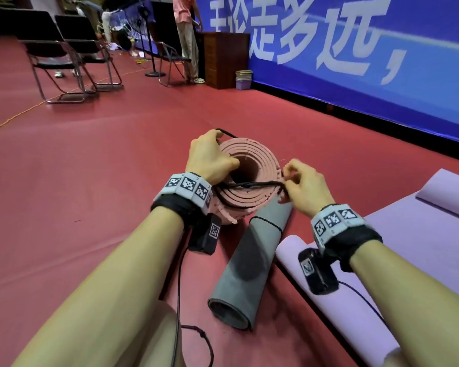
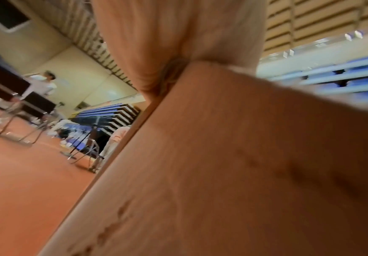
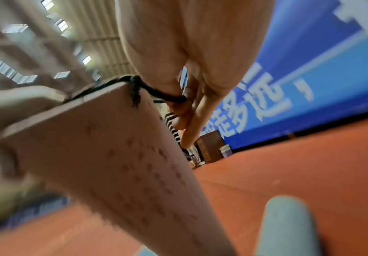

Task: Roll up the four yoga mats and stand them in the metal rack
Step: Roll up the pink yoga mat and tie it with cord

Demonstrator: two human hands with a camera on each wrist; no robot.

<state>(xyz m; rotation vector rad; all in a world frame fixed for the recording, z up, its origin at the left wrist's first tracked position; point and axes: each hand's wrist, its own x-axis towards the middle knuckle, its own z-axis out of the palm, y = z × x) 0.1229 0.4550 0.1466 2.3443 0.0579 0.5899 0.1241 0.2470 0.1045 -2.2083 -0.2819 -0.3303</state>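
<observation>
A rolled pink mat (image 1: 252,165) stands on end on the red floor, its spiral top facing me. My left hand (image 1: 212,157) grips its top rim, thumb inside the hollow core, fingers over the far edge by a black cord (image 1: 249,184). My right hand (image 1: 300,185) pinches that cord at the roll's right edge; the right wrist view shows the cord (image 3: 156,91) stretched over the mat's (image 3: 117,164) edge into my fingers (image 3: 192,121). The left wrist view is filled by the mat's side (image 2: 222,173). A rolled grey mat (image 1: 252,266) tied with a cord lies just in front. No metal rack is in view.
Purple mats (image 1: 421,250) lie partly unrolled at the right, against a blue banner wall (image 1: 382,75). Folding chairs (image 1: 64,54) stand at the back left, with a person (image 1: 187,35) beside a wooden cabinet (image 1: 223,59) and purple bins (image 1: 243,80). Another black cord (image 1: 204,337) lies near my knee.
</observation>
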